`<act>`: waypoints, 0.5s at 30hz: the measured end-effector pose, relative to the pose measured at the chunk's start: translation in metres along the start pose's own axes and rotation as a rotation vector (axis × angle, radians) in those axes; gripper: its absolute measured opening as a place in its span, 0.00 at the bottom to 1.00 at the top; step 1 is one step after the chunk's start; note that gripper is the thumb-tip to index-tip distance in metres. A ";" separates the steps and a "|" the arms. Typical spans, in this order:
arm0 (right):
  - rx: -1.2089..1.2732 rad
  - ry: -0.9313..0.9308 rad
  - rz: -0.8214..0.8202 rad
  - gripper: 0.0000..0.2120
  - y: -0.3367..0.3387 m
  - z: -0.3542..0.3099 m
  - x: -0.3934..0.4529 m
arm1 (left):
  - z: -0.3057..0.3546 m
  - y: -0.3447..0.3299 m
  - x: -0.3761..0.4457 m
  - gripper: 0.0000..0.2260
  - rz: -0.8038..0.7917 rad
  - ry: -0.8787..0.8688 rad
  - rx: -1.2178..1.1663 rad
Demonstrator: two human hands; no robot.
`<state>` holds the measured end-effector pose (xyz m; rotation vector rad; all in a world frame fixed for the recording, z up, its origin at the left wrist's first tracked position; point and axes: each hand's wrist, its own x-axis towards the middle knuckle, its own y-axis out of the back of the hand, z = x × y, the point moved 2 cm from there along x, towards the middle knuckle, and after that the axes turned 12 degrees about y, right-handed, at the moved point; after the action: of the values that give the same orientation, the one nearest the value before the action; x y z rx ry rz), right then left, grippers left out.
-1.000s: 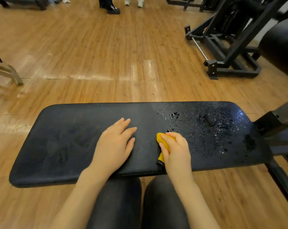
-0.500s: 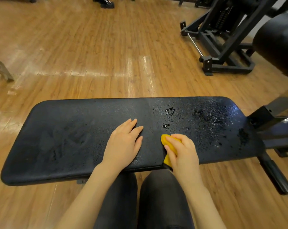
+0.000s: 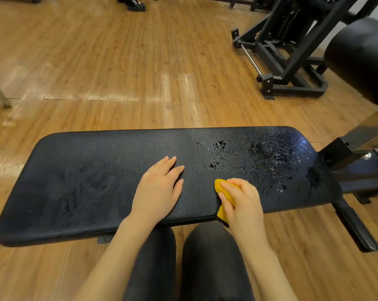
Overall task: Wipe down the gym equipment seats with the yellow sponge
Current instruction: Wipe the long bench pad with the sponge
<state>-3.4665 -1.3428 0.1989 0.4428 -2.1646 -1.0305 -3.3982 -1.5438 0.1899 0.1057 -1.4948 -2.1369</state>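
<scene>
Yellow sponge (image 3: pixel 223 193) sits at the near edge of the black bench seat (image 3: pixel 96 181), partly hanging over that edge, with the right hand (image 3: pixel 242 203) curling its fingers (image 3: pixel 227 187) round it. The left hand (image 3: pixel 159 187) lies flat, fingers straight, on the seat just beside it. Water droplets (image 3: pixel 270 161) cover the seat toward its right end. Risks, as I judge them: the overhanging sponge could slip off the near edge mid-stroke, wiping could push droplets onto the wooden floor (image 3: pixel 118 72), and the bracing palm may slide on the damp vinyl.
</scene>
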 end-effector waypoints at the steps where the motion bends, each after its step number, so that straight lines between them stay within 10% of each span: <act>1: -0.008 0.001 -0.014 0.11 -0.003 0.004 0.011 | 0.000 0.000 0.000 0.17 0.003 0.002 0.004; 15: 0.026 -0.022 -0.009 0.13 0.013 0.010 -0.011 | 0.000 0.001 0.001 0.20 -0.002 0.012 0.033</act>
<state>-3.4656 -1.3233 0.1997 0.4552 -2.1998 -1.0181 -3.3987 -1.5443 0.1912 0.1322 -1.5234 -2.1105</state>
